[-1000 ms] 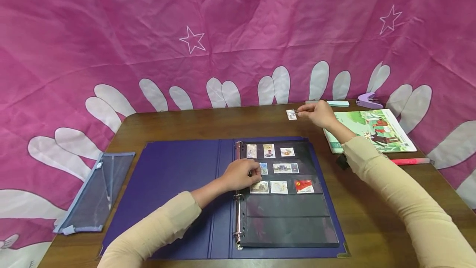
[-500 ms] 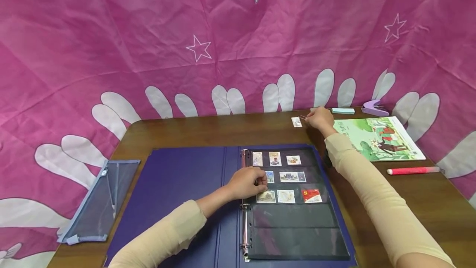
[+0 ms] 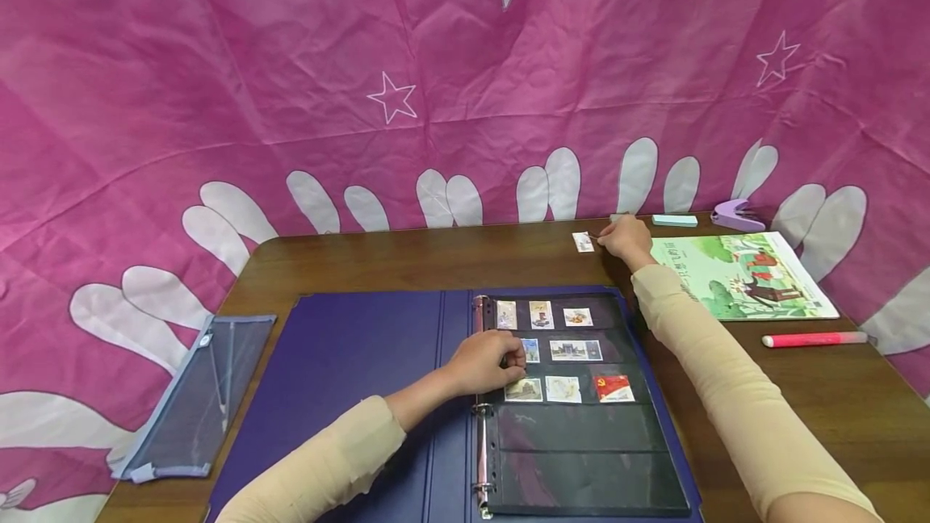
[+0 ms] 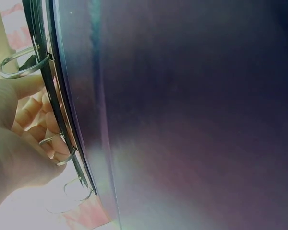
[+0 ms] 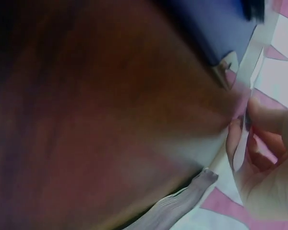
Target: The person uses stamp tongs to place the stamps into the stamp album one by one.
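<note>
Metal tweezers (image 5: 241, 151) are pinched between the thumb and fingers of my right hand (image 3: 627, 240) at the table's back edge. Their tips come close to the right side of a small white stamp (image 3: 583, 242). My left hand (image 3: 485, 361) rests on the black stamp page (image 3: 581, 430) beside the binder rings, fingers loosely curled and holding nothing visible. Several stamps sit in the page's upper three rows, including a red one (image 3: 613, 388) and a wide building one (image 3: 576, 350). My left hand partly covers a blue stamp (image 3: 531, 350). The blue binder (image 3: 356, 370) lies flat and spread.
A mesh zip pouch (image 3: 192, 398) lies left of the binder. To the right are a green picture book (image 3: 715, 281) and a red marker (image 3: 814, 339). Behind the book sit a pale green box (image 3: 674, 220) and a purple stapler-like object (image 3: 737, 216). A pink curtain (image 3: 465, 47) hangs behind.
The head view has tilted up slightly. My right hand has turned beside the stamp, and its forearm has shifted left, uncovering more of the book and marker. My left hand stays on the page.
</note>
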### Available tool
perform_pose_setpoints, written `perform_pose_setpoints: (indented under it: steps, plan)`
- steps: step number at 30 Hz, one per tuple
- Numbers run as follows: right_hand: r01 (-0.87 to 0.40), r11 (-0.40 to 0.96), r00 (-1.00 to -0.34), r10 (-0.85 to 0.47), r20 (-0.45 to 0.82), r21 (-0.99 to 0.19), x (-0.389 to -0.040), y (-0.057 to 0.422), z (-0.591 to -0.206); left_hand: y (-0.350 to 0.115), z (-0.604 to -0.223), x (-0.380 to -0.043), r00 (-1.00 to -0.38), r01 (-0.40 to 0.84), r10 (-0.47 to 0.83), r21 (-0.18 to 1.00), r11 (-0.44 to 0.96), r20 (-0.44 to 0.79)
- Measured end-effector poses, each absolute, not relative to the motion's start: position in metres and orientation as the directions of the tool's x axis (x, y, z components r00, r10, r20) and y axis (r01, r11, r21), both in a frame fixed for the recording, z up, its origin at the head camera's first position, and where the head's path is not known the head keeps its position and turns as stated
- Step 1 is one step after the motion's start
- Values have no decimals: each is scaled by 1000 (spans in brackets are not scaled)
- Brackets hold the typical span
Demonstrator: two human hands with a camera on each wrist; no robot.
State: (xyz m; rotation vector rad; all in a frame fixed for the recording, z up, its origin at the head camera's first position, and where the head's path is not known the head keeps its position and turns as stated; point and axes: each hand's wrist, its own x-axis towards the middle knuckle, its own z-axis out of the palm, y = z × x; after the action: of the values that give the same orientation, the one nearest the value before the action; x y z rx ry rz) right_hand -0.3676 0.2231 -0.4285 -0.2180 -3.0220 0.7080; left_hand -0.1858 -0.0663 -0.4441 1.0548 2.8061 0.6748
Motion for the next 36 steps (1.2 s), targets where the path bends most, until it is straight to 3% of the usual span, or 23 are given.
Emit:
perform_pose_setpoints:
  steps: [8,18,28,36]
  plan:
    - [119,872,-992,123,-24,-475,-368,226,-426,-65,-445,-187,-764,611,641,407,679,76]
    - [41,883,-998,62,31,-468,-373,229,-427,-66,-443,-185,-768,599,638,412,686,55]
    - [-45,842,-995,13,103,-537,-367,223,-418,-67,-441,-182,-779,585,626,409,700,41]
    - [-126,821,-983,-29,179,-557,-352,229,-406,-63,-439,-180,-784,606,617,300,737,67]
